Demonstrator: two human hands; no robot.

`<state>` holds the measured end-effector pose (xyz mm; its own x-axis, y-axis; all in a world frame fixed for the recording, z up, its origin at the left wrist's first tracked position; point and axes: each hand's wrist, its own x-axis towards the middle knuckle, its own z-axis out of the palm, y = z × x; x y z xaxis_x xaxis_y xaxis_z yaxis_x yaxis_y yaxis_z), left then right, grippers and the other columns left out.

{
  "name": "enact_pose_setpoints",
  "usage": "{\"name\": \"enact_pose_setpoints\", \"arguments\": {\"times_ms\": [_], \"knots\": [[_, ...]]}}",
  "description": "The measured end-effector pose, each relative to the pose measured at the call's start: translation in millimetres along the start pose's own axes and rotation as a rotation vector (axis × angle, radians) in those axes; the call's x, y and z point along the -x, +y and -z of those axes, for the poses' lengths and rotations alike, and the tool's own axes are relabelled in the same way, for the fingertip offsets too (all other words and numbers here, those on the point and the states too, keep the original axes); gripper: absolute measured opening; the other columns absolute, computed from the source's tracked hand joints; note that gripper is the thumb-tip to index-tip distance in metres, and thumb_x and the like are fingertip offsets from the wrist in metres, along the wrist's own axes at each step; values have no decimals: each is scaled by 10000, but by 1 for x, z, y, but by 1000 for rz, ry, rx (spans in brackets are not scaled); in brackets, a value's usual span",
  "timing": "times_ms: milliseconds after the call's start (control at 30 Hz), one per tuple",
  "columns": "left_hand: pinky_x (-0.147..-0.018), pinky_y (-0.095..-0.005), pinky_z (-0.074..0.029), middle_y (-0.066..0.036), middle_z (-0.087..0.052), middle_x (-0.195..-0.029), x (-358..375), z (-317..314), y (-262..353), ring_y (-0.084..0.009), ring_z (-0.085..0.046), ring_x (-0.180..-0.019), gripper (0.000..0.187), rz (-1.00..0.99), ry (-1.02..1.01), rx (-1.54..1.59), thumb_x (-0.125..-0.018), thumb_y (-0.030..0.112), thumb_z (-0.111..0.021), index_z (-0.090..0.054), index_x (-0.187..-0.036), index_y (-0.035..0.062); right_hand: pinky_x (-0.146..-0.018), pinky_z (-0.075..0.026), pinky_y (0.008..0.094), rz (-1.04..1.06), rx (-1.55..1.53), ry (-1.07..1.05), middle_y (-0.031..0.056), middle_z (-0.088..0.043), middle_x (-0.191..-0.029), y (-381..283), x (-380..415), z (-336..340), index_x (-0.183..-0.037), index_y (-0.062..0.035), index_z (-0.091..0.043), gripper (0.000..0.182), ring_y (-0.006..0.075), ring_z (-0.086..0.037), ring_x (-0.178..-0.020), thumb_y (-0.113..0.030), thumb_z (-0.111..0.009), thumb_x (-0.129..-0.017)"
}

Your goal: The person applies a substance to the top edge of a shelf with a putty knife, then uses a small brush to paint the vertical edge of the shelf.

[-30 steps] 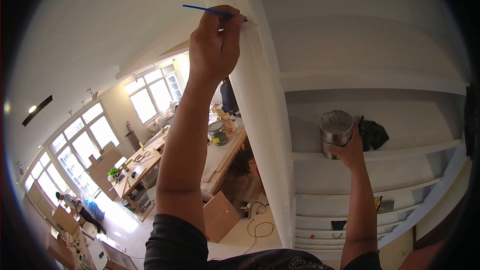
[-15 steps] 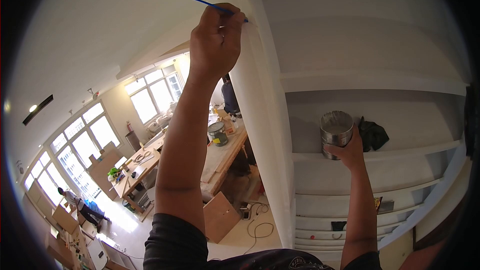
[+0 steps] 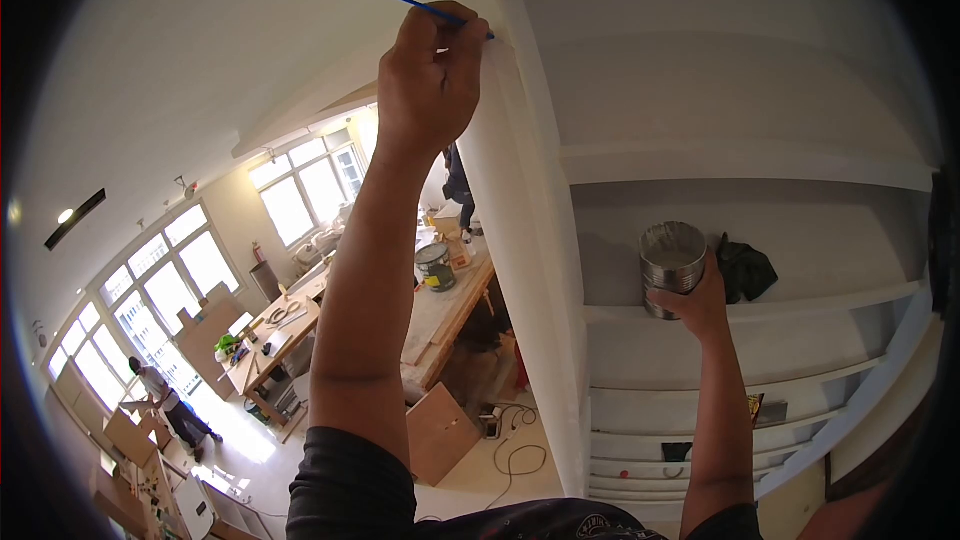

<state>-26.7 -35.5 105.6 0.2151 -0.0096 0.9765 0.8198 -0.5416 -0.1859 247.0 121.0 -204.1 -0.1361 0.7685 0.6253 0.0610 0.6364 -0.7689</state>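
Stick [image 3: 405, 1] is lying mostly left of the post [image 3: 530, 240], its long axis sloping down rightward so that its lower end is pointing at the post's face; whether the tip is touching there is not showing clearly. The left hand [image 3: 430, 80] is pinching it near that end, its grip clamped with thumb and fingers together, while the long free end is jutting up and away from the post. This hand is reaching higher and sitting nearer the post than the right hand [image 3: 700, 302].

Lower and right of the post, the right hand is clasping a can [image 3: 668, 267], mouth upward; one cannot tell whether the shelf [image 3: 820, 298] is bearing it. Farther right of the post, a dark cloth [image 3: 745, 270] is lying just beside that hand. Left of the post, a desk [image 3: 445, 315] is carrying a pail [image 3: 435, 258].
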Motion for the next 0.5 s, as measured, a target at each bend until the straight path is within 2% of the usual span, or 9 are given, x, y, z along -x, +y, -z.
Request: {"name": "enact_pose_setpoints", "arguments": {"times_ms": [500], "knots": [[-842,-322,-646,-113,-778,-964,-15,-2,-8,-172,-772,-911,200,1,60,-23,-1059,173,-662,-615,-1128,-8,-999,-593,428,7,-14,2,171,-681,-1306,-4,0,0,-1450,-24,-486,1065,312,-704,-1173,-334,-975,-557]]}}
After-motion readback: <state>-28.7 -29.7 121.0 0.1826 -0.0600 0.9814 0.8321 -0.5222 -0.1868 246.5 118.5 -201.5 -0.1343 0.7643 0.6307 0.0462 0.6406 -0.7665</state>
